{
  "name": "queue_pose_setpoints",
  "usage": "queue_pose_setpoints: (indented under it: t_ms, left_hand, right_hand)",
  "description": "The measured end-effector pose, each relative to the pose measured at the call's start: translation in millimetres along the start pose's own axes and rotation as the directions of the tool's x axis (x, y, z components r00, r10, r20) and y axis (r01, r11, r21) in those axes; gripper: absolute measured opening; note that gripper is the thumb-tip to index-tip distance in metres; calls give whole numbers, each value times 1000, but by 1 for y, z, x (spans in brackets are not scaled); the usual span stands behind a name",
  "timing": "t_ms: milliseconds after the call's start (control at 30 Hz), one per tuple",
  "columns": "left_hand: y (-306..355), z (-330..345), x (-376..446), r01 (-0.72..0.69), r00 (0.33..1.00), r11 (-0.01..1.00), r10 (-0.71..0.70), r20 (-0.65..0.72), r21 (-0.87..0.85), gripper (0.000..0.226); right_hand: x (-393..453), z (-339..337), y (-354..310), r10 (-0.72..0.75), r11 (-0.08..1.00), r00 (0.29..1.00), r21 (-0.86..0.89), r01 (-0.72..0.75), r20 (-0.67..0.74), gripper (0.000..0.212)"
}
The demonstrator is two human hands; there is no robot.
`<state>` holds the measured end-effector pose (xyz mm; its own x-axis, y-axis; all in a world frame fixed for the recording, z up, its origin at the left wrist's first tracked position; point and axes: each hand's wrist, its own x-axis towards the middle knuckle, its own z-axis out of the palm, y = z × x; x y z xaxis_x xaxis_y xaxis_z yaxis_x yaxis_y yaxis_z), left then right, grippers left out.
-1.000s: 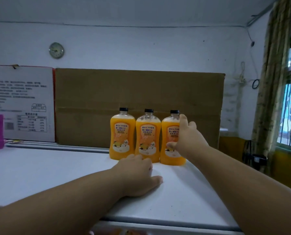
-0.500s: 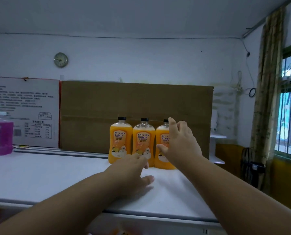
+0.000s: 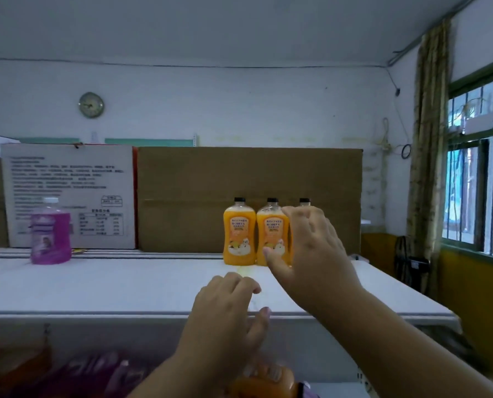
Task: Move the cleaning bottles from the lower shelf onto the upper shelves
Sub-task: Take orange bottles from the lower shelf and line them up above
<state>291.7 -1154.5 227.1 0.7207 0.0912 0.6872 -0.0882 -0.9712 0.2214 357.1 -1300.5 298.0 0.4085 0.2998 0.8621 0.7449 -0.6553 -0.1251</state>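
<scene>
Three orange cleaning bottles with black caps stand in a row on the white upper shelf [image 3: 124,282]: the left one [image 3: 239,234], the middle one [image 3: 271,234], and a right one [image 3: 304,201] mostly hidden behind my right hand [image 3: 311,254]. That hand is in front of the bottles, fingers spread, holding nothing. My left hand [image 3: 228,311] hovers over the shelf's front edge, fingers loosely curled and empty. A purple bottle [image 3: 50,232] stands at the shelf's left. Below the edge, blurred orange [image 3: 265,380] and purple bottles [image 3: 96,372] lie on the lower shelf.
A brown cardboard box [image 3: 210,182] and a white printed carton [image 3: 67,179] stand behind the bottles at the back of the shelf. A curtain [image 3: 429,139] and window [image 3: 480,168] are at the right. A round clock [image 3: 91,105] hangs on the wall.
Both hands have drawn back from the orange bottles toward the shelf's front edge. The right hand let go of the right bottle. The view pulled back and the lower shelf came into sight.
</scene>
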Motion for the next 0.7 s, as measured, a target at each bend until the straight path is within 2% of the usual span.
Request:
queue_pose_setpoints:
  t_ms: [167,267,400,567,700]
  left_hand:
    - [-33,-8,-73,-103,994,995,103,41,8,36]
    - [-41,3,-115,-120,990,993,118,80,19,28]
    - [-60,32,-154,-21,971,1000,20,239,3,28]
    - [-80,84,-175,102,927,995,-100,361,14,31]
    - [-87,130,-168,154,865,974,-216,453,168,33]
  right_hand:
    - [-60,4,-58,-11,1000,999,4,11,52,64]
    - [-97,6,-80,0,999,993,40,-5,117,64]
    - [-143,16,-87,6,999,980,41,-14,198,62]
    - [-178,34,-66,61,997,944,20,-71,323,60]
    - [-188,49,-37,77,996,920,13,-89,383,58]
